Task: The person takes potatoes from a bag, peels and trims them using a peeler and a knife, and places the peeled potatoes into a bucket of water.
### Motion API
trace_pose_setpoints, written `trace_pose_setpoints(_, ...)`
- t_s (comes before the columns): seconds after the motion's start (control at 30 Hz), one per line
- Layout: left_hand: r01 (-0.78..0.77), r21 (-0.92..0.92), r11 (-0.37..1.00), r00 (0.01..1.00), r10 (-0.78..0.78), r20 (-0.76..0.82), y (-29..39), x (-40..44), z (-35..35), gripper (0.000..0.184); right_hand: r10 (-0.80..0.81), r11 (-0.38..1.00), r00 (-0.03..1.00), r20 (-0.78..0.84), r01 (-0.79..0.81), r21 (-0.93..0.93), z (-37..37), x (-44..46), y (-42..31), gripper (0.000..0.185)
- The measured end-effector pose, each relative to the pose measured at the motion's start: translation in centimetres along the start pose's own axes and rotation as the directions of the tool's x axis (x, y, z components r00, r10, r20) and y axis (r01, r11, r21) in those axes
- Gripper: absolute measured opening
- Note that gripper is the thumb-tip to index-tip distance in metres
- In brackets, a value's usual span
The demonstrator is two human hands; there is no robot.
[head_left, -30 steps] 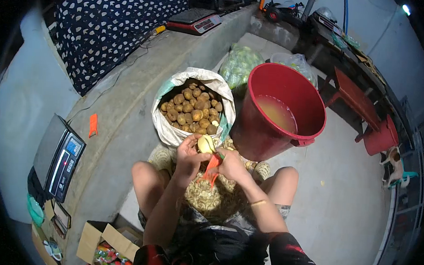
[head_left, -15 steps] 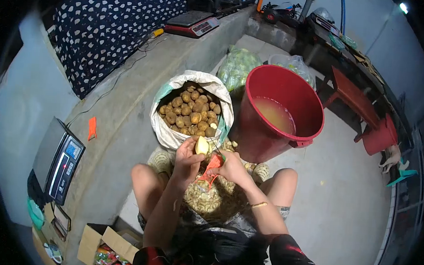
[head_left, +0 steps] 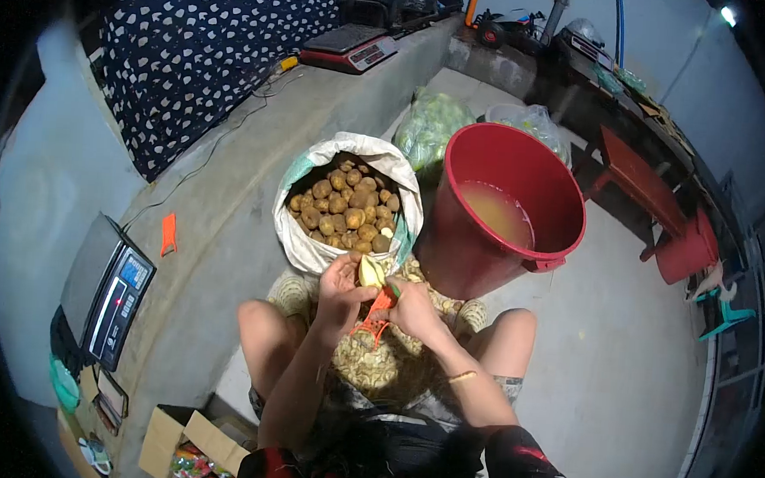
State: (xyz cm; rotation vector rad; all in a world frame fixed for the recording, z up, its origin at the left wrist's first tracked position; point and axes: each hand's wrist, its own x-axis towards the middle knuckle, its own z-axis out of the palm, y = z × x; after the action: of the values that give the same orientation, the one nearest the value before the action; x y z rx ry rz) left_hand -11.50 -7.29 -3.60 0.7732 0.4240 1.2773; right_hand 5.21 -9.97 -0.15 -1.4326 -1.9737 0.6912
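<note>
My left hand (head_left: 341,294) holds a pale yellow, mostly peeled potato (head_left: 369,272) between thumb and fingers. Against the potato's right side, my right hand (head_left: 414,309) grips an orange peeler (head_left: 383,303), whose blade end is hard to make out. Beneath both hands lies a heap of peelings (head_left: 367,364) between my legs. Just beyond them stands an open white sack (head_left: 294,237) full of brown unpeeled potatoes (head_left: 353,218).
A tall red bucket (head_left: 473,244) with cloudy liquid stands right of the sack, with filled plastic bags (head_left: 433,125) behind it. A ledge on the left carries a scale (head_left: 120,303) and an orange tool (head_left: 169,233). An open cardboard box (head_left: 163,439) sits at lower left.
Both hands stay close together while the potato has turned slightly and the peeler has shifted against it. The animal at the far right has moved beside the green chair.
</note>
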Motion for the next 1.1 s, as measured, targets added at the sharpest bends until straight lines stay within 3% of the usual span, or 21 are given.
trace_pose_setpoints(0.07,0.005,-0.032,0.999,1.000,-0.004,0.022,0.5,-0.5,0.5,0.061,0.095,0.995,0.994,-0.056,-0.093,0.047,0.3,-1.2,-1.0,0.041)
trace_pose_setpoints(0.2,0.024,-0.032,0.999,1.000,-0.023,0.002,-0.5,0.2,-0.3,0.059,0.080,0.997,0.997,-0.011,-0.080,0.007,0.5,-1.1,0.5,0.041)
trace_pose_setpoints(0.27,0.033,-0.058,0.998,0.999,-0.034,-0.009,-0.5,0.1,-0.2,0.060,0.095,0.992,0.976,0.194,-0.110,0.063,0.3,-0.3,1.4,0.041)
trace_pose_setpoints(0.3,0.063,-0.076,0.995,0.998,-0.065,-0.027,-0.1,-0.1,-0.1,0.060,0.092,0.992,0.978,0.187,-0.107,0.072,0.3,-0.4,0.8,0.041)
trace_pose_setpoints(0.37,0.072,-0.088,0.993,0.997,-0.072,0.000,0.2,0.1,-0.1,0.061,0.070,0.997,0.989,-0.132,-0.065,0.046,0.5,-1.4,-0.2,0.044)
trace_pose_setpoints(0.43,0.105,0.013,0.994,0.994,-0.105,0.016,0.0,0.0,0.1,0.062,0.047,0.999,0.990,-0.131,-0.049,-0.008,0.6,-1.1,1.8,0.048)
trace_pose_setpoints(0.47,0.125,-0.106,0.986,0.991,-0.119,0.059,0.1,-0.2,0.2,0.064,0.178,0.983,0.983,0.044,-0.180,0.033,0.9,-1.1,3.1,0.049)
trace_pose_setpoints(0.5,0.117,-0.097,0.988,0.991,-0.110,0.074,0.4,0.3,0.3,0.064,0.274,0.956,0.939,0.206,-0.290,0.051,0.4,-0.1,3.3,0.050)
trace_pose_setpoints(0.57,0.113,0.071,0.991,0.994,-0.112,-0.021,0.4,-0.2,-0.2,0.062,0.199,0.976,0.970,0.137,-0.209,0.060,0.5,-0.5,3.2,0.046)
trace_pose_setpoints(0.7,0.017,-0.097,0.995,1.000,-0.018,-0.003,0.7,-0.1,0.1,0.060,0.073,0.986,0.997,0.003,-0.072,0.148,0.1,-1.3,0.8,0.049)
trace_pose_setpoints(0.77,0.046,-0.030,0.998,0.998,-0.048,-0.046,1.3,-0.3,0.6,0.063,-0.122,0.992,0.979,-0.163,0.122,-0.010,0.4,-1.5,0.3,0.049)
trace_pose_setpoints(0.83,-0.086,0.071,0.994,0.994,0.091,-0.059,0.2,-0.2,0.4,0.065,-0.128,0.991,0.981,-0.144,0.120,-0.068,0.5,-1.6,-0.1,0.049)
trace_pose_setpoints(1.03,-0.114,0.078,0.990,0.993,0.113,0.016,0.6,-0.1,0.9,0.071,-0.073,0.967,0.976,-0.204,0.019,-0.253,0.6,-1.2,0.1,0.041)
trace_pose_setpoints(1.1,-0.113,0.126,0.986,0.994,0.113,0.001,0.3,-0.8,0.7,0.072,0.107,0.985,0.993,0.048,-0.113,0.133,0.6,-0.6,1.2,0.042)
